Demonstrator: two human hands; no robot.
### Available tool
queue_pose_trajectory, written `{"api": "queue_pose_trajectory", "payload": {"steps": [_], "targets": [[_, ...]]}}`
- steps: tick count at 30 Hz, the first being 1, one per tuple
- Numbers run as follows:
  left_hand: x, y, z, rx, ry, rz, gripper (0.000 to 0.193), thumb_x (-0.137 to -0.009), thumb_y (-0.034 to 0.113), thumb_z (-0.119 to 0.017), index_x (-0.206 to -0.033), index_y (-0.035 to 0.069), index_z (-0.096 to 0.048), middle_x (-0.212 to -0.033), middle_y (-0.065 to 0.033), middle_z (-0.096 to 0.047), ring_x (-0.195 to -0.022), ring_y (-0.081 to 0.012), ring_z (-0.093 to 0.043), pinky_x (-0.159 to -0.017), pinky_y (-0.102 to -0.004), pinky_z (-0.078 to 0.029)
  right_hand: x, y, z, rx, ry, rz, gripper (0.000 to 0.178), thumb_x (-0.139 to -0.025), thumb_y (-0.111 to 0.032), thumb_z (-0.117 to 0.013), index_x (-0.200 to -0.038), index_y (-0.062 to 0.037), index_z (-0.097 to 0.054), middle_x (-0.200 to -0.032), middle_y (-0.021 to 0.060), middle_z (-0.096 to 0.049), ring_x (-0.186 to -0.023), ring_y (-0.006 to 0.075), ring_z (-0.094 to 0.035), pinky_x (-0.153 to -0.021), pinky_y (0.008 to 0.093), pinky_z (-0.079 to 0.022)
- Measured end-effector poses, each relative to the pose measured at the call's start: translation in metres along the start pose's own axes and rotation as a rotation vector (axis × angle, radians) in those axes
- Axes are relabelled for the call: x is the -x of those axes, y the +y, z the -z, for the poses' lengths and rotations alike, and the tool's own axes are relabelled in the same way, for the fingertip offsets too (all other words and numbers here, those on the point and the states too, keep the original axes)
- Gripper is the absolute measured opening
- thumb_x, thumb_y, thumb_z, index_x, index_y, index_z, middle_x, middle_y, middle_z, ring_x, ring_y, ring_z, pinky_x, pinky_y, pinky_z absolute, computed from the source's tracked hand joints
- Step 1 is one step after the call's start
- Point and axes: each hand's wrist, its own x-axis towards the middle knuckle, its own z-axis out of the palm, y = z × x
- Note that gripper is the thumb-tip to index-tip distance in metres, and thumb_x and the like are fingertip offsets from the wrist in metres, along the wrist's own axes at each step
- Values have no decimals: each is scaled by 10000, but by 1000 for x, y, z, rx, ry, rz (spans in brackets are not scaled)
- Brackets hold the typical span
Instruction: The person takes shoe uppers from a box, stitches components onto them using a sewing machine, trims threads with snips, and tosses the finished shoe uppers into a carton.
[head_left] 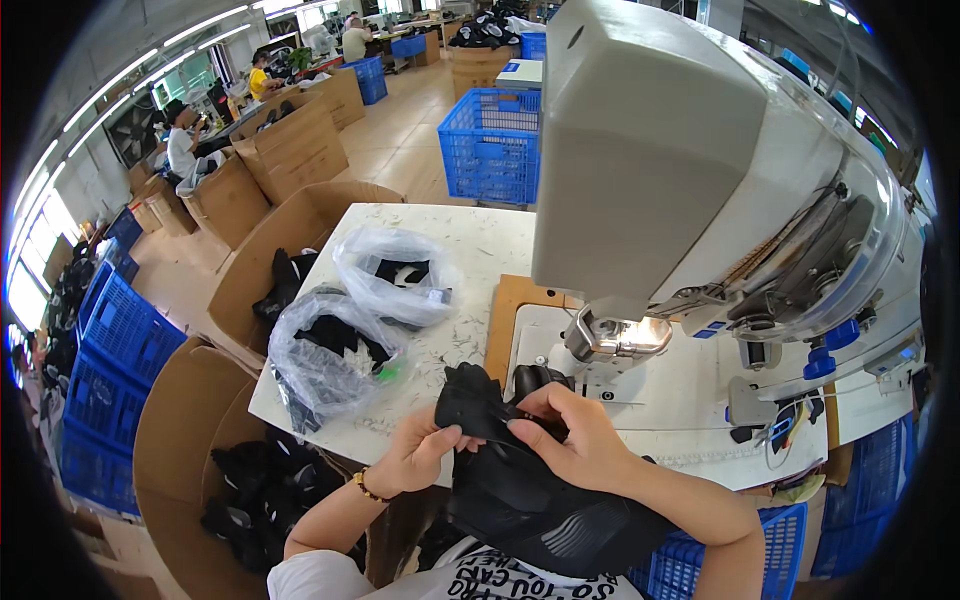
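Note:
A black shoe upper with a grey striped patch rests against my body at the near edge of the table. My left hand pinches its raised edge between thumb and fingers. Close beside it, my right hand grips the same upper near its opening, thumb and fingers bent on the black material. Just beyond my hands is the lit needle area of a large grey sewing machine. A dark rounded part sits between my right hand and the machine bed; I cannot make out what it is.
Two clear plastic bags with black pieces lie on the white table, strewn with thread scraps. Cardboard boxes with black uppers stand at the left. Blue crates stand beyond the table and at both sides. Other people sit working far off.

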Motion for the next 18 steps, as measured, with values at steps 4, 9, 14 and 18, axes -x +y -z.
{"api": "queue_pose_trajectory", "payload": {"steps": [4,9,14,18], "targets": [[2,-3,8,81,-60,38,204,-839,134,-383,-881,-11,-521,-779,-48,-527,-677,-104,-461,-632,-234,-391,-6,-6,-6,-119,-16,1,211,-772,-148,-594,-832,32,-502,-728,121,-572,-653,170,-568,-594,257,-444],[0,1,9,87,-123,33,245,-843,156,-380,-941,-16,-525,-787,-53,-534,-697,-108,-476,-640,-235,-398,-11,0,-12,-109,3,31,198,-756,-141,-615,-831,17,-523,-718,100,-576,-603,134,-546,-539,238,-424],[1,-3,11,73,-185,-15,261,-849,167,-380,-977,-17,-513,-814,-57,-541,-703,-109,-479,-631,-233,-398,-18,1,-11,-72,-15,85,168,-750,-134,-622,-806,4,-545,-703,91,-576,-591,121,-543,-522,231,-421],[1,-5,13,71,-200,-57,270,-853,174,-381,-990,-22,-505,-827,-62,-544,-708,-111,-485,-637,-235,-403,-19,2,-7,-176,91,68,178,-731,-132,-640,-812,-2,-551,-697,84,-575,-602,127,-564,-551,221,-438]]}}
